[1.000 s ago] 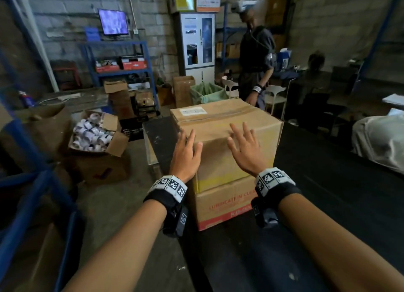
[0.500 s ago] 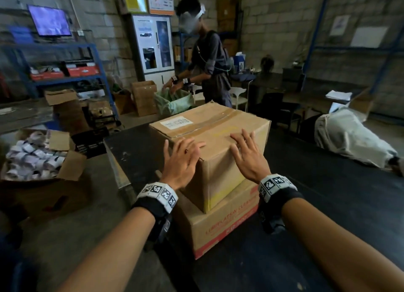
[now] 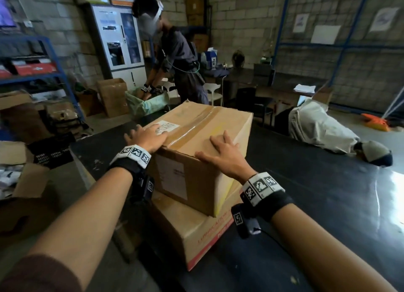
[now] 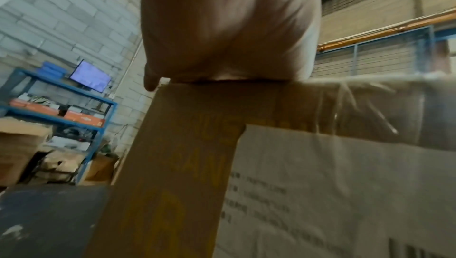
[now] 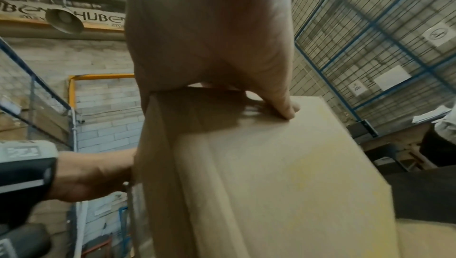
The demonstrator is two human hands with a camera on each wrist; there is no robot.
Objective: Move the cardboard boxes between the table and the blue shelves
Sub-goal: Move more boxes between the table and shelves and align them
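Observation:
A taped brown cardboard box sits skewed on top of a lower box with red print, both at the near corner of a black table. My left hand lies flat on the upper box's top near its white label, fingers spread. My right hand rests flat on the top near the front corner. In the left wrist view the palm presses the box's top edge. In the right wrist view my fingers lie over the box's upper edge. Blue shelves stand at the far left.
Another person bends over a green-lined bin just beyond the table. Open cartons crowd the floor on the left. A pale cloth bundle lies on the table's far right. A white cabinet stands against the back wall.
My view has swung to the right. Both hands have slid from the box's near face up onto its top, and the upper box has turned askew on the lower one.

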